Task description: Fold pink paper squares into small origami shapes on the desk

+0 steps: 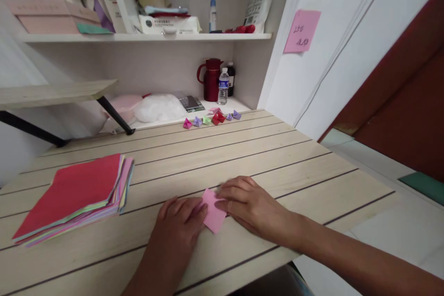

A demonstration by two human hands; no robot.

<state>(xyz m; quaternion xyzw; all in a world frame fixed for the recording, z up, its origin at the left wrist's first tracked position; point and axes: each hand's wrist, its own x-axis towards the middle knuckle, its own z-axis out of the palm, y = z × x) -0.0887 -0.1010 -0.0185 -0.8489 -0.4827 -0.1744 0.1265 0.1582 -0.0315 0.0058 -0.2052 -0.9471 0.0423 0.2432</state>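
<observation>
A small folded pink paper [212,212] lies flat on the wooden table [243,157] near its front edge. My left hand [178,224] rests on the paper's left side, fingers lying flat and pressing it down. My right hand [248,203] covers the paper's right edge, fingers stretched out and pressed on it. Both hands touch the pink paper. To the left lies a stack of coloured paper sheets [78,194] with a red sheet on top.
A row of several small folded paper shapes [211,119] sits at the table's far edge. Behind them stand a red jug [210,78], a water bottle [224,85] and a white bag [159,107]. A pink sticky note [301,31] hangs on the white wall at right.
</observation>
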